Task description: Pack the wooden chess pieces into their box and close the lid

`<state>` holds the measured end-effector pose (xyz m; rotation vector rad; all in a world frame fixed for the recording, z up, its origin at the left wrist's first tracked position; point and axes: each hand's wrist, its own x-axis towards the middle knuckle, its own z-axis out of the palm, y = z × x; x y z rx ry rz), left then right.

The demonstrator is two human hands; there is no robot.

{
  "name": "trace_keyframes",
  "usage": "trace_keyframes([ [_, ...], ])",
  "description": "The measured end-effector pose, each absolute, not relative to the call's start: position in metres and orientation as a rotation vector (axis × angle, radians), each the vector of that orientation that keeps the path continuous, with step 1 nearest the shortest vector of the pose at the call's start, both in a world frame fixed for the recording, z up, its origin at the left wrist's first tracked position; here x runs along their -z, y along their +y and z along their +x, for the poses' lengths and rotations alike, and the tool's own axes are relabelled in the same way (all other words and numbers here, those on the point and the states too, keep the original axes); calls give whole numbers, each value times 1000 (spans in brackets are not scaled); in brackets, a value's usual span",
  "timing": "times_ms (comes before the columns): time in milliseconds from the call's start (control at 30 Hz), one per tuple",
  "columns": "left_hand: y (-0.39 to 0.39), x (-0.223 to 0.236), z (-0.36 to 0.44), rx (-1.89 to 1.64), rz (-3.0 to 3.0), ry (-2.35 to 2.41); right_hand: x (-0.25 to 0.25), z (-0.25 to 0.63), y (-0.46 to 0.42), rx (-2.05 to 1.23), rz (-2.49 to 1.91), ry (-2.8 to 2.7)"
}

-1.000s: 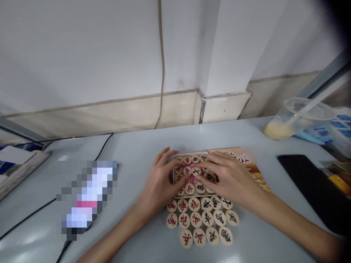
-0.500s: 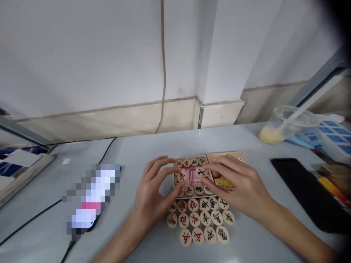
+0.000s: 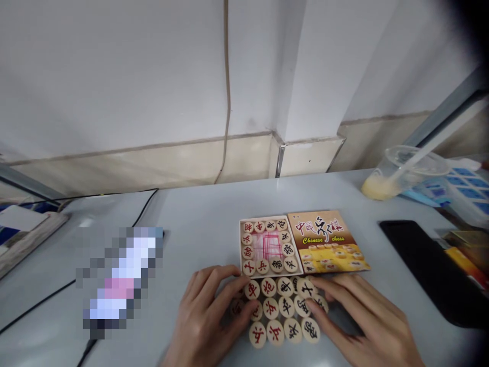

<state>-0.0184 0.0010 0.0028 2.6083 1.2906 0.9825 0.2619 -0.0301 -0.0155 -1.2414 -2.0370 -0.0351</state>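
Note:
My left hand (image 3: pixel 216 311) pinches a round xiangqi piece with a red character (image 3: pixel 252 289) at the left of the piece rows. In my right hand (image 3: pixel 364 316), thumb and fingers close on a black-character piece (image 3: pixel 305 287) over the right of those rows. Between and below the hands lie more pieces, such as a red one (image 3: pixel 275 332) and a black one (image 3: pixel 292 330); my fingers partly cover some at the sides. Behind the rows sits a shallow open box (image 3: pixel 241 239). Pieces line its inner edges around a middle with pink lines.
A box lid marked Chinese chess (image 3: pixel 324 237) adjoins the box. At right lie a black phone (image 3: pixel 424 272) and a plastic cup (image 3: pixel 405 168) with a straw. A lit phone (image 3: pixel 126 278) with a cable is at left. The wall (image 3: pixel 153 92) rises behind the table.
Both hands have come from over the box down toward me to the rows, each with a piece. The box and its lid are now uncovered.

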Motion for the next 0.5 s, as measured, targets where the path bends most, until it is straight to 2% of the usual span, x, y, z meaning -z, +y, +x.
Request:
trace_keyframes([
  [500, 0, -4, -16, -994, 2623, 1153, 3, 254, -25, 149, -1207, -2126],
])
